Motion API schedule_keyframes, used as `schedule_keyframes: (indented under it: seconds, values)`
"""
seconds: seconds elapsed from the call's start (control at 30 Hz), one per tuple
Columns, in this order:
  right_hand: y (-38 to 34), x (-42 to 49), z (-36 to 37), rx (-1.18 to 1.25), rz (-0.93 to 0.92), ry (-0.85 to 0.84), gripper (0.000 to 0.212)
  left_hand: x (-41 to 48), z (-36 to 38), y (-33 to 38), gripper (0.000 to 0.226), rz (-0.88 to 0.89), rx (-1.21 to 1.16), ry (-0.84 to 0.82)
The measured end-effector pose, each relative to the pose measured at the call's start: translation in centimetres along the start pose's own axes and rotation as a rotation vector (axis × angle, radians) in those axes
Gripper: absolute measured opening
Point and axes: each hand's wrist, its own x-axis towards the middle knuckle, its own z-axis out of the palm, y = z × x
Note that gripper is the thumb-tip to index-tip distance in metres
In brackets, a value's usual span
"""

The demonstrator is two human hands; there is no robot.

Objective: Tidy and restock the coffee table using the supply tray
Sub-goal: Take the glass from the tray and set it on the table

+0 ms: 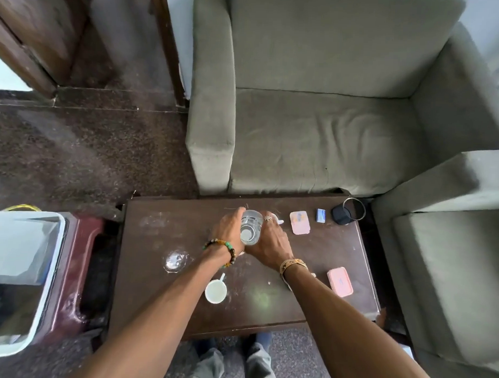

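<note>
A clear drinking glass point(250, 228) stands near the middle back of the dark wooden coffee table point(310, 287). My left hand point(229, 232) grips its left side and my right hand point(272, 242) wraps its right side. A white cup point(215, 291) with a small handle sits closer to me. To its left lies a clear glass dish point(176, 260). A supply tray point(22, 268) with a pale blue rim rests on a maroon stand at the left.
Two pink cases point(299, 222) point(340, 281), a small blue box point(321, 215), a black object point(339, 214) and a metal ring point(354, 209) lie on the table's right part. Grey armchairs point(316, 106) stand behind and to the right.
</note>
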Motion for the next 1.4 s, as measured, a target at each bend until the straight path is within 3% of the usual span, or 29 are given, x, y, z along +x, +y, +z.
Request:
schedule_keyframes:
  seconds: [0.27,0.67,1.27,1.4]
  values:
    - [1.8,8.0,5.9,-0.044,-0.151,-0.129,0.069,5.6,4.0,-5.8,0.055,-0.149,-0.019,0.076]
    - [4.5,15.8,10.4,-0.1,-0.157,-0.224,0.091,12.4,8.3,-9.8,0.056,-0.238,-0.01,0.094]
    - [6.5,18.0,14.3,-0.178,-0.134,-0.292,0.084,14.7,12.3,-13.1,0.051,-0.281,-0.068,0.04]
    - [6.3,17.8,14.3,-0.159,-0.126,-0.314,0.092,14.3,12.0,-13.0,0.067,-0.292,-0.067,-0.005]
